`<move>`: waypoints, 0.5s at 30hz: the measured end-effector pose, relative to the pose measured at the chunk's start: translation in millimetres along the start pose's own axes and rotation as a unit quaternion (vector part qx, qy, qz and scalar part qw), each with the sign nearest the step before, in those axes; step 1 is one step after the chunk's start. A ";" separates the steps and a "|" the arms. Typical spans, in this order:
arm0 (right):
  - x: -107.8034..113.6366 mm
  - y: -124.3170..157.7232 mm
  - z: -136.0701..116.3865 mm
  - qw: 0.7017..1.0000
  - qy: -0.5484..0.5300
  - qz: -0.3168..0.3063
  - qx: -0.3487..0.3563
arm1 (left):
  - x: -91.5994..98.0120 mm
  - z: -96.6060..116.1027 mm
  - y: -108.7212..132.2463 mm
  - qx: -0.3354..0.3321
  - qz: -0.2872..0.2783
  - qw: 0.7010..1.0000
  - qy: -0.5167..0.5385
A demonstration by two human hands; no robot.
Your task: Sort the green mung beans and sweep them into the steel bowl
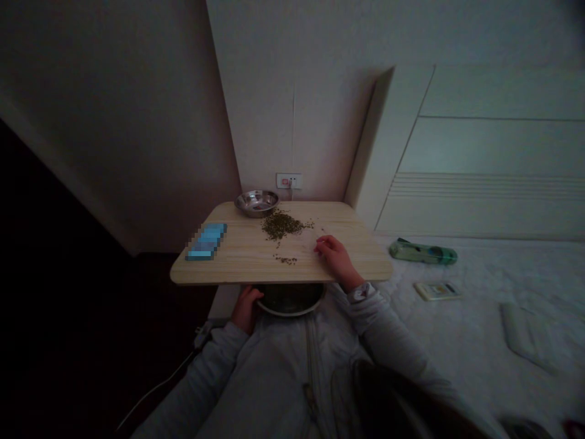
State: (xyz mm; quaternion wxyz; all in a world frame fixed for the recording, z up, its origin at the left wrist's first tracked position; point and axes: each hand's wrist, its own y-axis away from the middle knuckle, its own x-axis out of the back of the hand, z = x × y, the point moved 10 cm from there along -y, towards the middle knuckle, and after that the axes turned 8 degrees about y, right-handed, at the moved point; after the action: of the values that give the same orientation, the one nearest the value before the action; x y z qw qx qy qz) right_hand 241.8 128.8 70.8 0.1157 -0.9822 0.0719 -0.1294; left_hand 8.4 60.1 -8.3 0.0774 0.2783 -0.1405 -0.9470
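Note:
A heap of small dark green grains, bean-like in look (281, 225), lies on the light wooden table (237, 262). A smaller scatter of grains (286, 260) is nearer the front edge. My right hand (336, 259) is over the table right of the grains, its fingers curled together; anything between them is too small to make out. Below the front edge, my left hand (247, 310) grips the left rim of a large bowl (292, 313) on my lap. The tabletop hides the bowl's far part, and its inside is dark.
At the table's back left stands a shiny metal bowl (256, 204). A blurred blue-screened phone (206, 242) lies at the left. On the bed to the right are a green bottle-like item (423, 251) and a pale phone-shaped object (437, 291). A wall socket (289, 181) is behind.

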 end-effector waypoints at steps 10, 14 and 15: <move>-1.2 0.8 1.7 1.000 0.007 -0.001 -0.013 | 2.2 -3.7 -2.0 0.009 -0.001 1.000 -0.001; -0.9 0.3 2.8 1.000 0.022 -0.001 -0.015 | 1.3 -6.2 -1.6 0.020 -0.002 1.000 0.008; -0.6 0.1 3.0 1.000 0.024 0.000 -0.013 | 1.3 -4.9 -1.5 0.013 -0.001 1.000 0.005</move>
State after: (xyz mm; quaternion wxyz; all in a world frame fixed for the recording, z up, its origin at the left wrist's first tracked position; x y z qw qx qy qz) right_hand 242.1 129.4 67.8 0.1010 -0.9802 0.0768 -0.1519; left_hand 10.0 60.1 -13.4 0.0732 0.2840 -0.1524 -0.9438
